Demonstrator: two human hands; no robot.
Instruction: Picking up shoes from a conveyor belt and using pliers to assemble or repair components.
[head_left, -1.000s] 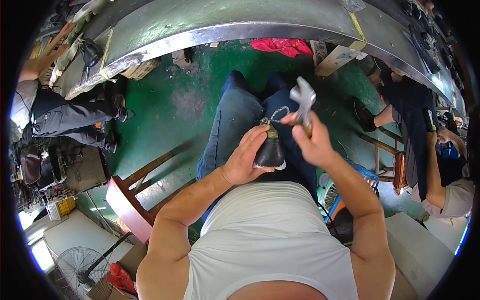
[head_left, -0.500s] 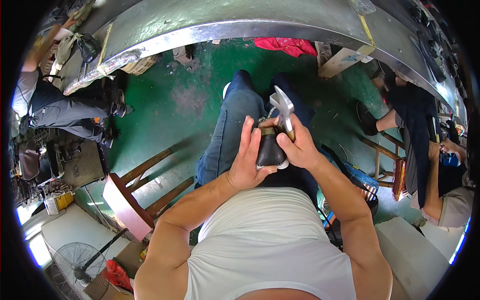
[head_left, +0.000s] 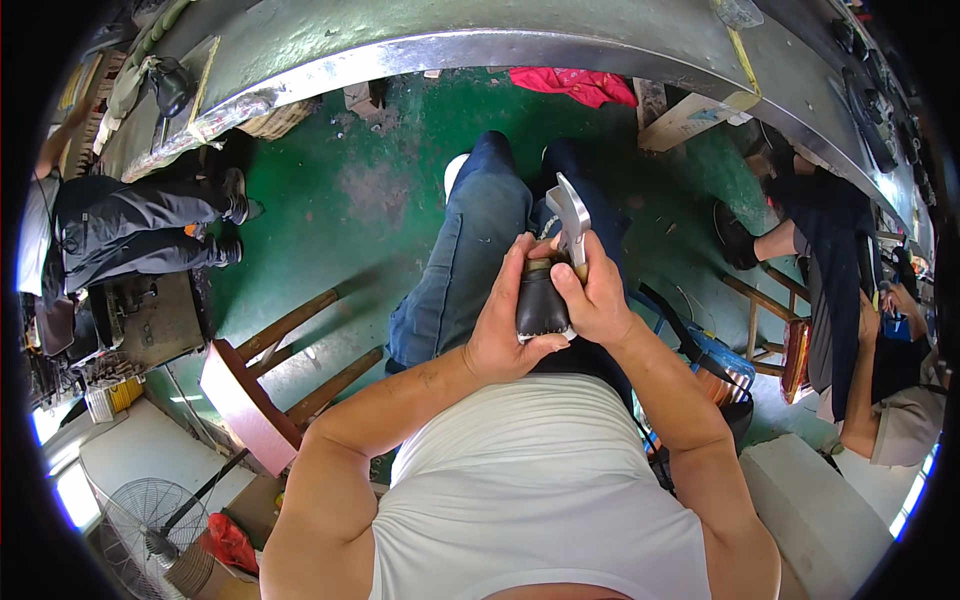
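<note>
over the lap, left hand (head_left: 500, 330) grips a dark shoe (head_left: 541, 300), right hand (head_left: 598, 300) seemingly clamps a metal tool (head_left: 570, 222).

You've got a small black shoe (head_left: 541, 300) cupped over your lap, its dark rounded leather facing up toward you and its tan edge at the far end. Your metal hammer (head_left: 571, 218) stands nearly upright, its shiny head just above and touching that far end.
</note>
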